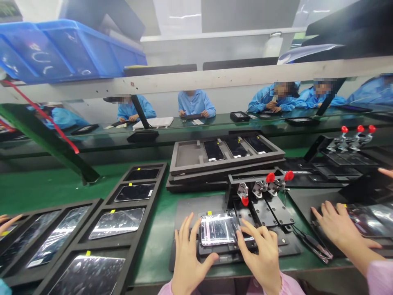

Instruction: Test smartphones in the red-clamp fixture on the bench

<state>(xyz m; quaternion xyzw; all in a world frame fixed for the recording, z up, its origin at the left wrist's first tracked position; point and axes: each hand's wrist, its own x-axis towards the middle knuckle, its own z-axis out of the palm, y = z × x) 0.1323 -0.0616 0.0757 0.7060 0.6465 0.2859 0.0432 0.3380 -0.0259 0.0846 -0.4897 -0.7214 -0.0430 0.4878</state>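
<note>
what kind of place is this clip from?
Most likely an electronics assembly line, probably for screens. Cues: black trays of glossy panels along a green belt, a jig with red-handled toggle clamps, and a row of workers in blue coats seated opposite.

faces of workers (196, 102) blurred; blue bin (61, 49) cut by left edge; co-worker's hand (340, 227) cut at right.

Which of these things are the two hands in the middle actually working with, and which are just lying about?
In hand: left hand and right hand, both touching the glossy screen panel; the black fixture beneath it; its red-knobbed clamps.
Lying about: long tray of screens on the left; stacked trays behind; blue bins overhead; dark tool to the right.
</note>
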